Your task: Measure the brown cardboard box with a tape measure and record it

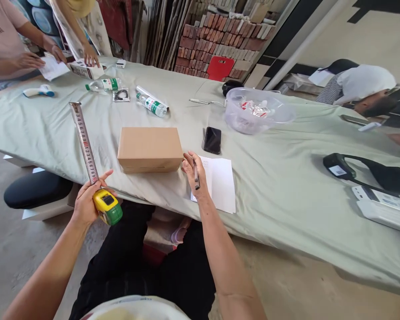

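My left hand (88,202) is closed around a yellow and green tape measure (107,206), held just off the table's front edge. Its metal blade (84,142) is drawn out and points away over the cloth, left of a brown cardboard box (150,149). The box lies on the table in front of me. At its right end is my right hand (195,173), with a pen (196,174) held in the fingers; whether the fingertips touch the box I cannot tell. Partly under that hand lie white sheets of paper (222,184).
A phone (212,140), a clear plastic basin (253,111) and water bottles (152,105) stand or lie farther back on the cloth-covered table (286,186). A black headset (370,171) is at right. Other people sit at far left and right. A black stool (38,189) stands at left.
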{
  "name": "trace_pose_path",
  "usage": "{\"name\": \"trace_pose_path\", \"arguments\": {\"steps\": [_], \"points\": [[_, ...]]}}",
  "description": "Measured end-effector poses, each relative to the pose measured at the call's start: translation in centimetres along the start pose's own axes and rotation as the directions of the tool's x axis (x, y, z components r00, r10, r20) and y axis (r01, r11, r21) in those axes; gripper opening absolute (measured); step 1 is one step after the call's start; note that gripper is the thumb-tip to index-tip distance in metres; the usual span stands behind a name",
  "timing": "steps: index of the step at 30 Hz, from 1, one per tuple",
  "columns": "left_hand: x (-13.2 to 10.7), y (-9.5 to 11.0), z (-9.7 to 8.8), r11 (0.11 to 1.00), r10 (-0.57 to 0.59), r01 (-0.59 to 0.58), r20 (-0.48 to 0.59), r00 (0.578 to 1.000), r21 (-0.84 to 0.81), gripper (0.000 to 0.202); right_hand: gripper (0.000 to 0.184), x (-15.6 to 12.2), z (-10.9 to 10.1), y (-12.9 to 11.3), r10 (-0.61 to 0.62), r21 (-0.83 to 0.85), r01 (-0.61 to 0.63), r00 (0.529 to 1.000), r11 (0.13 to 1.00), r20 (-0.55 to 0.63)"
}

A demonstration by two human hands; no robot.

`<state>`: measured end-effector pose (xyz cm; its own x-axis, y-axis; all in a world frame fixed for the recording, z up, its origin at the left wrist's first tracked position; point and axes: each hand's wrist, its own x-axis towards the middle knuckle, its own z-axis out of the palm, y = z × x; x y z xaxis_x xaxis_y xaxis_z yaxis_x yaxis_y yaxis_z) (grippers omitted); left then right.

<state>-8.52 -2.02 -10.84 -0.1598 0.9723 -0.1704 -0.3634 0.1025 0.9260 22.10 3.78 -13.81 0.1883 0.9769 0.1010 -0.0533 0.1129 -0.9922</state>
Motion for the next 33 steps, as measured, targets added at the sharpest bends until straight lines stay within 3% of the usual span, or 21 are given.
{"name": "trace_pose_path", "arguments": {"steps": [6,12,14,16,19,23,25,28,31,33], "points": [[2.4,-0.8,1.5,1.000,0.017,-0.016,0.051,0.999,-0.013,0.024,0.062,2.5,1.4,0.0,0.065,0.004,-0.065,0.991,0.998,-0.119],[2.8,-1.1,2.5,0.999,-0.018,0.018,-0.007,1.000,0.028,0.024,0.061,3.9,2.5,-0.7,0.110,-0.069,-0.115,0.992,0.991,-0.068],[2.0,-0.9,2.0,0.999,0.006,-0.003,-0.055,0.998,0.053,0.022,0.060,2.8,3.0,-0.9,0.071,-0.088,-0.075,0.996,0.993,-0.051],[0.6,-0.7,1.3,0.996,-0.011,0.014,-0.028,1.000,0.083,0.020,0.059,0.9,3.3,-1.0,-0.011,-0.101,0.005,0.998,0.995,-0.060],[-2.1,-0.5,0.7,0.984,-0.148,0.130,0.158,0.976,0.122,0.019,0.056,-2.4,3.7,-1.0,-0.092,-0.119,0.082,0.993,0.989,-0.074],[-5.0,-1.0,1.5,0.953,-0.288,0.231,0.354,0.890,0.196,0.017,0.056,-5.7,4.5,-0.1,-0.120,-0.081,0.110,0.985,0.991,-0.128],[-5.5,-1.5,2.3,0.950,-0.290,0.216,0.382,0.877,0.224,0.019,0.057,-6.9,4.9,0.7,-0.149,-0.056,0.141,0.976,0.988,-0.161],[-5.1,-2.5,3.1,0.959,-0.237,0.157,0.369,0.898,0.235,0.020,0.055,-8.4,5.4,1.8,-0.179,-0.059,0.171,0.966,0.984,-0.186],[-4.4,-3.1,3.3,0.965,-0.184,0.100,0.351,0.918,0.244,0.021,0.052,-9.5,5.4,2.7,-0.183,-0.081,0.172,0.969,0.982,-0.167],[-4.1,-3.1,3.1,0.966,-0.187,0.098,0.379,0.906,0.241,0.027,0.053,-10.0,5.2,3.1,-0.193,-0.099,0.180,0.969,0.979,-0.152]]}}
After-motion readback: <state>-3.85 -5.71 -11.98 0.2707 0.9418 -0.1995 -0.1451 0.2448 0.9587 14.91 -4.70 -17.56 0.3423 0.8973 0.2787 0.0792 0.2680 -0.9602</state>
